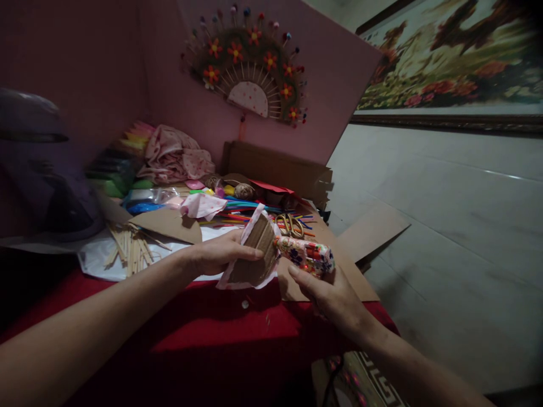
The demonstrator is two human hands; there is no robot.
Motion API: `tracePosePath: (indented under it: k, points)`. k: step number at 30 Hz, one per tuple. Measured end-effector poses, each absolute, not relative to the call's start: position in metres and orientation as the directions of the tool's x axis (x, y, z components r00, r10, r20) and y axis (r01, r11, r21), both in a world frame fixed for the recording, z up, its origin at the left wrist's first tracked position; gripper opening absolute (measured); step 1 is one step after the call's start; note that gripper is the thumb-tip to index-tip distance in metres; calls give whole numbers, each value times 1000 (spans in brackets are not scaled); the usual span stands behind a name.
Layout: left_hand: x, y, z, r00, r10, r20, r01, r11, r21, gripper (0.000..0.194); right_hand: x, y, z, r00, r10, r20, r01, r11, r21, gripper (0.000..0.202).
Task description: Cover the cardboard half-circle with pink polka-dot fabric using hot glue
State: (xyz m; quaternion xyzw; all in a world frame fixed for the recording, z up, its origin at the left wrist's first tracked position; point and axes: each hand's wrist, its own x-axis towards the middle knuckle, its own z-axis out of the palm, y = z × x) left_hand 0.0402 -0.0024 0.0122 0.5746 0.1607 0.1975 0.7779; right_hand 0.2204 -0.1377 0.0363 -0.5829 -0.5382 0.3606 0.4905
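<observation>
My left hand (227,252) grips a half-round piece of cardboard (258,257), thumb on its bare brown face. Pale pink fabric (259,215) sticks out around the cardboard's edges. In my right hand (335,297) is a flower-patterned hot glue gun (306,255), its nozzle pointing left at the cardboard's right edge. Whether the nozzle touches the fabric or the cardboard I cannot tell. The fingers around the gun's handle are mostly hidden. Just behind both hands lie gold-handled scissors (290,225).
A red cloth (190,316) covers the table. Wooden sticks (133,249), a cardboard half-circle (169,223) and coloured pipe cleaners (246,206) lie behind my hands. Crumpled pink fabric (176,155) sits at the back. A decorated fan (250,68) hangs on an upright pink board (326,73).
</observation>
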Motion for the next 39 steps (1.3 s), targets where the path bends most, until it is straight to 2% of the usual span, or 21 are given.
tracePosePath:
  k: [12, 19, 24, 30, 39]
  points:
    - [40, -2, 7, 895, 446, -29, -92, 248, 964, 26, 218, -134, 41, 177, 976, 124, 277, 71, -958, 24]
    - [39, -2, 8, 938, 346, 14, -111, 261, 959, 23, 216, -131, 47, 157, 974, 164, 293, 112, -949, 26]
    - [38, -2, 7, 924, 381, -32, -62, 234, 970, 24, 219, -129, 42, 154, 976, 155, 277, 108, -955, 25]
    - [38, -3, 8, 931, 365, -11, -86, 249, 965, 23, 219, -131, 39, 170, 977, 131, 263, 83, -961, 24]
    - [39, -5, 14, 872, 482, -84, -62, 279, 958, 31, 223, -137, 30, 128, 983, 131, 236, 98, -967, 25]
